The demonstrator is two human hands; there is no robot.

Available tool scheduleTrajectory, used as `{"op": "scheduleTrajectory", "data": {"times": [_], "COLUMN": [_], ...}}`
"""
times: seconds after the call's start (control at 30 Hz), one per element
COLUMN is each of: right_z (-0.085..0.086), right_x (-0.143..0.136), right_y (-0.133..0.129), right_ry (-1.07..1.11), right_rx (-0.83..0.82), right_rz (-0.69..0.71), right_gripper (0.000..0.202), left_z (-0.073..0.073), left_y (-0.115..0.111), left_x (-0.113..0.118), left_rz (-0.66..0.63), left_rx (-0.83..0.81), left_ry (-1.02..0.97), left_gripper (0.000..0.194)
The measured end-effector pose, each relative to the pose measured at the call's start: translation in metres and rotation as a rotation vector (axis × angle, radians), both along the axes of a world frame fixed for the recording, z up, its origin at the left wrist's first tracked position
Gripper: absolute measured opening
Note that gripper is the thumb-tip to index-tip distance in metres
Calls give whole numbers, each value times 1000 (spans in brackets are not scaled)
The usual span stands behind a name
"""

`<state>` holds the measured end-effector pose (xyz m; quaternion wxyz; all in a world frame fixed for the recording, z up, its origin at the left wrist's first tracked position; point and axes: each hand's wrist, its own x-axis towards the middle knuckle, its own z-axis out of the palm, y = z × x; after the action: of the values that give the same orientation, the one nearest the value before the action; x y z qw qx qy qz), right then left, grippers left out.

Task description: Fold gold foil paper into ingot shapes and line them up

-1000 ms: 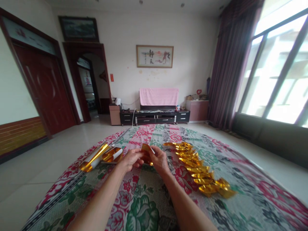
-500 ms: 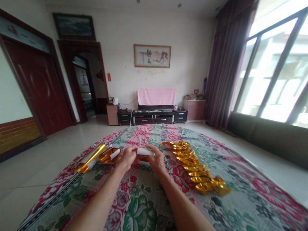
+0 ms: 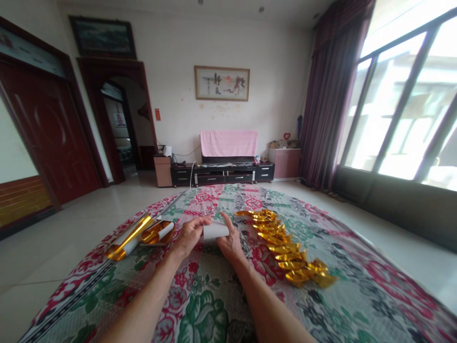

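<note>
A small white sheet [image 3: 215, 230] is held between my two hands above the middle of the patterned cloth. My left hand [image 3: 190, 236] pinches its left edge, fingers closed. At the sheet's right edge, my right hand [image 3: 231, 240] grips it, with one finger raised off the surface. Gold foil rolls with white backing [image 3: 130, 237] lie to the left, beside a container [image 3: 162, 233] holding more gold foil. On the right, several folded gold foil pieces [image 3: 282, 245] lie in a slanting row.
A flowered cloth [image 3: 205, 312] covers the round table. Beyond it stand a black low cabinet [image 3: 228, 177] and something under a pink cloth [image 3: 229, 143]. A window [image 3: 403, 109] with a purple curtain [image 3: 326, 95] is on the right.
The white sheet now shows a broader, flatter face between my hands. My right index finger has lifted away from it. The whole view has shifted slightly.
</note>
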<state>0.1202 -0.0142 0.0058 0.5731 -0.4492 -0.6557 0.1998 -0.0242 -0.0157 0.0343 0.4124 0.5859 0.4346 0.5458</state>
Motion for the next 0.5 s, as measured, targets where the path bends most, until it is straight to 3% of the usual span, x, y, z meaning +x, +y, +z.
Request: {"op": "scheduleTrajectory", "data": {"times": [0.27, 0.5], "right_z": [4, 6], "right_x": [2, 3], "right_y": [0, -1], "right_ry": [77, 144], "right_rx": [-23, -90], "right_rz": [164, 147], "right_gripper": [45, 44], "left_z": [-14, -5], "left_y": [3, -3], "left_x": [-7, 0], "left_rz": [-115, -159], "left_rx": [-36, 12], "left_ry": [-58, -16], "left_gripper": [23, 28]}}
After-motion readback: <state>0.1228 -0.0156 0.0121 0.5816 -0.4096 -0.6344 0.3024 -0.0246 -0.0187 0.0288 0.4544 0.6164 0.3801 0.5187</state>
